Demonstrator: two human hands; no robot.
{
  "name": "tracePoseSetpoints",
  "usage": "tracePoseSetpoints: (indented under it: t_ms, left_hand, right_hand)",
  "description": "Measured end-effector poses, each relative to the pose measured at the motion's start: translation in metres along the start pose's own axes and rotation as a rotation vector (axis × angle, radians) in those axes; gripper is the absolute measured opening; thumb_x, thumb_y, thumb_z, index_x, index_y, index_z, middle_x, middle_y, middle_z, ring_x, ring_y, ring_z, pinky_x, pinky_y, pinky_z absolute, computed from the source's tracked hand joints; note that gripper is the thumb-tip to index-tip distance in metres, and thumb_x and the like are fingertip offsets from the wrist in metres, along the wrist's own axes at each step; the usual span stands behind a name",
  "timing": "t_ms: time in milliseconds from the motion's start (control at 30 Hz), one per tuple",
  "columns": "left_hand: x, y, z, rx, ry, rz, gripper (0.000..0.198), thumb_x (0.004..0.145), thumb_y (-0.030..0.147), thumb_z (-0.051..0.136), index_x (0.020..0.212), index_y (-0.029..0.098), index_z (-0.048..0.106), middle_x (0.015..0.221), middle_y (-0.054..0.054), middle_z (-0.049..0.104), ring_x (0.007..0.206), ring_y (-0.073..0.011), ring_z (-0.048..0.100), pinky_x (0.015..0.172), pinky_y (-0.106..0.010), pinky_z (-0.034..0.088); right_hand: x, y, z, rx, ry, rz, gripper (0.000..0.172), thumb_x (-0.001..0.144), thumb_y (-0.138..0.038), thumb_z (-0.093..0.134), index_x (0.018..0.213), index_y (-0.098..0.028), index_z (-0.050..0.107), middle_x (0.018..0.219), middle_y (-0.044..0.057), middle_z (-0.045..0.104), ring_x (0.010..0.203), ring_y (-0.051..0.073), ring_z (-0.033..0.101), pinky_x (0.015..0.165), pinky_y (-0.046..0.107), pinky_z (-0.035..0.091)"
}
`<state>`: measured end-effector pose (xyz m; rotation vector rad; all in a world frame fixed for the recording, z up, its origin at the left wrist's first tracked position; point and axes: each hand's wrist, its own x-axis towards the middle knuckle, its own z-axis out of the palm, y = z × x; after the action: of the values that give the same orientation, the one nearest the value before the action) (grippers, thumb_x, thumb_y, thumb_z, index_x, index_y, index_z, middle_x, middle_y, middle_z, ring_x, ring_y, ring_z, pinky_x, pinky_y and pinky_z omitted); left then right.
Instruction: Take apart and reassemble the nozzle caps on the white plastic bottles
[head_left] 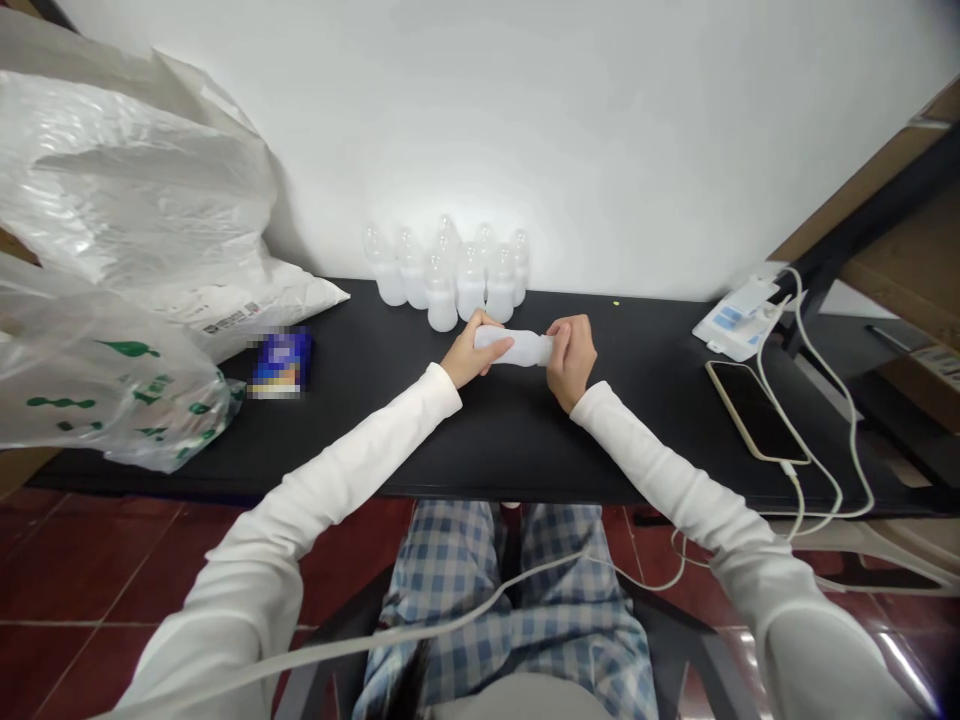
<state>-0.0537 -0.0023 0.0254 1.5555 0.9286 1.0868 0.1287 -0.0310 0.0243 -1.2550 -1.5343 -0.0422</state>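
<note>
A white translucent bottle [517, 347] lies sideways in the air between my hands, above the black table. My left hand [474, 352] is wrapped round its base end, thumb along the side. At the other end my right hand [570, 358] closes over the top, so whatever caps the bottle there is hidden by the fingers. Just beyond, several similar bottles [471, 282] with clear domed caps stand upright in a cluster near the wall.
Large white plastic bags [142, 190] fill the table's left side, with a blue packet [282, 362] beside them. To the right lie a phone [756, 412] on a white cable [840, 390] and a white-and-blue package [739, 315]. The cable also crosses over my lap.
</note>
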Motion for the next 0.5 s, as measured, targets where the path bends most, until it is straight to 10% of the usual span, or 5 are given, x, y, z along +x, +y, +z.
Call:
tracePoseSetpoints:
  t_ms: [200,367,500]
  left_hand:
    - [-0.004,-0.002,0.0,0.487,0.051,0.359,0.049,0.07,0.048,0.082,0.103,0.021,0.058,0.104,-0.005,0.07,0.092,-0.0219,0.07,0.076,-0.032,0.055]
    - [0.004,-0.003,-0.005,0.768,-0.067,0.47,0.045,0.077,0.048,0.077,0.111,0.021,0.062,0.109,-0.007,0.07,0.096,-0.0237,0.07,0.074,-0.032,0.054]
    - [0.014,-0.009,-0.017,0.766,-0.057,0.592,0.045,0.078,0.043,0.079,0.112,0.021,0.063,0.111,-0.009,0.07,0.104,-0.0259,0.068,0.089,-0.038,0.053]
  right_hand:
    - [0.004,0.014,0.006,0.128,-0.085,0.208,0.039,0.102,-0.045,0.025,0.074,-0.026,0.042,0.073,0.003,0.054,0.071,0.018,0.054,0.073,0.034,0.047]
    - [0.015,0.037,0.008,0.295,-0.434,0.612,0.027,0.09,-0.04,0.048,0.069,-0.023,0.051,0.06,-0.001,0.05,0.051,0.014,0.047,0.045,0.028,0.036]
    - [0.021,0.043,0.009,0.546,-0.374,0.598,0.03,0.087,-0.054,0.054,0.082,-0.024,0.05,0.065,-0.003,0.05,0.046,0.012,0.046,0.038,0.026,0.032]
